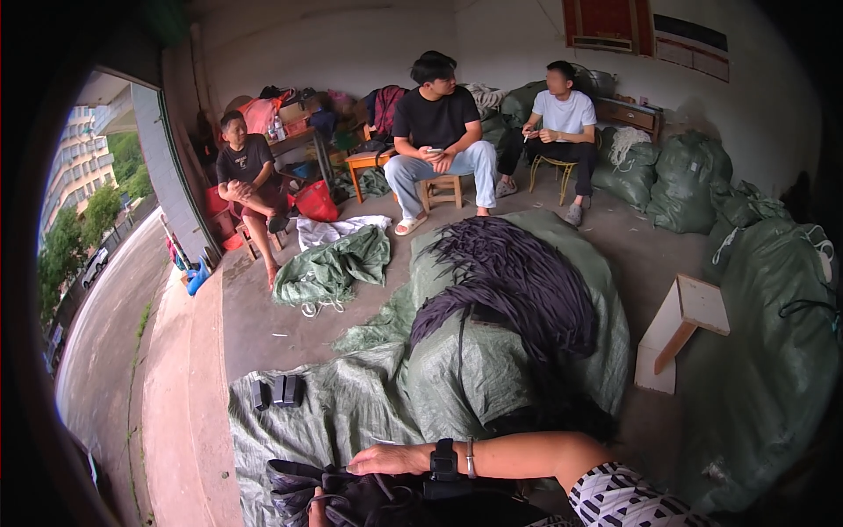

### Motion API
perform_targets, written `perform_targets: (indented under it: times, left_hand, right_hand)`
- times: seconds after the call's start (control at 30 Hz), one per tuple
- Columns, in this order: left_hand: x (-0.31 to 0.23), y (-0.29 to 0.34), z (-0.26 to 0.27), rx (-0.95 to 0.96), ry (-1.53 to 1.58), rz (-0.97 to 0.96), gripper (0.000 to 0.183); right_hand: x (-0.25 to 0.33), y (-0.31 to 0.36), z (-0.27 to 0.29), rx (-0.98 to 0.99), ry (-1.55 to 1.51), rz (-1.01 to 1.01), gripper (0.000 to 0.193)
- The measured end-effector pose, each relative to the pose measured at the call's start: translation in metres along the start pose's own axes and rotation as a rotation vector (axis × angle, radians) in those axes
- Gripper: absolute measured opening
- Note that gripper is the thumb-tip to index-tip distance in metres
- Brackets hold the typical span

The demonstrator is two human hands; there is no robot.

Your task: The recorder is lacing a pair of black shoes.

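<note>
Across the bottom of the view, my right hand (pixel 392 458) reaches in from the right and rests on a bundle of dark cords (pixel 369 496) at my lap. Its fingers lie stretched out flat over the bundle's top. Only a small part of my left hand (pixel 318 508) shows at the lower edge, against the same bundle, with most of its fingers hidden. The bundle's flat, folded end (pixel 292 479) sticks out to the left. Ahead of me, a big heap of dark purple cords (pixel 518 272) spreads over a stuffed green woven sack (pixel 470 378).
Small black boxes (pixel 286 390) sit on the green sheet (pixel 342 413). A wooden stool (pixel 680 321) lies at right, beside large green sacks (pixel 764 369). Three seated people (pixel 443 132) are farther back. A crumpled green sack (pixel 334 263) is on the floor; a doorway opens left.
</note>
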State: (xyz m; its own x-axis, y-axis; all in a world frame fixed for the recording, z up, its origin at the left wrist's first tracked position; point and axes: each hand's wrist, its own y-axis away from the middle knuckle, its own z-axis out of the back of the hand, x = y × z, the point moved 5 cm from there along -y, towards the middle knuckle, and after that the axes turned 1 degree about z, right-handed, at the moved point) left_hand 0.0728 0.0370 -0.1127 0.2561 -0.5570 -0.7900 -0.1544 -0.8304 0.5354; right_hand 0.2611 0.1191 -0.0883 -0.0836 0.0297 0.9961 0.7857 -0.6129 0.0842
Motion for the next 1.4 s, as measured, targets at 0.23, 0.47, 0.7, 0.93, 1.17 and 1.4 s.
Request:
perform_targets:
  times: [0.23, 0.47, 0.7, 0.93, 1.17, 1.4]
  left_hand:
    - [-0.006, 0.015, -0.016, -0.010, 0.043, 0.048, 0.064]
    - [-0.021, 0.036, -0.034, -0.173, -0.023, 0.102, 0.065]
    - [-0.016, 0.033, -0.029, -0.135, 0.003, 0.094, 0.066]
    - [-0.016, 0.032, -0.027, -0.227, -0.009, 0.121, 0.065]
    - [-0.004, 0.018, -0.013, -0.071, 0.051, 0.094, 0.064]
    - [-0.005, 0.022, -0.016, -0.070, 0.082, 0.132, 0.064]
  right_hand:
    - [-0.019, -0.006, 0.004, 0.032, -0.035, -0.101, 0.058]
    - [-0.019, -0.008, 0.005, 0.095, -0.014, -0.125, 0.058]
    - [-0.019, -0.007, 0.003, 0.113, -0.055, -0.121, 0.061]
    - [-0.021, -0.008, 0.001, 0.121, -0.060, -0.090, 0.058]
    - [-0.019, -0.008, 0.000, 0.045, -0.096, -0.031, 0.058]
    - [-0.017, -0.011, 0.002, 0.007, -0.042, -0.092, 0.057]
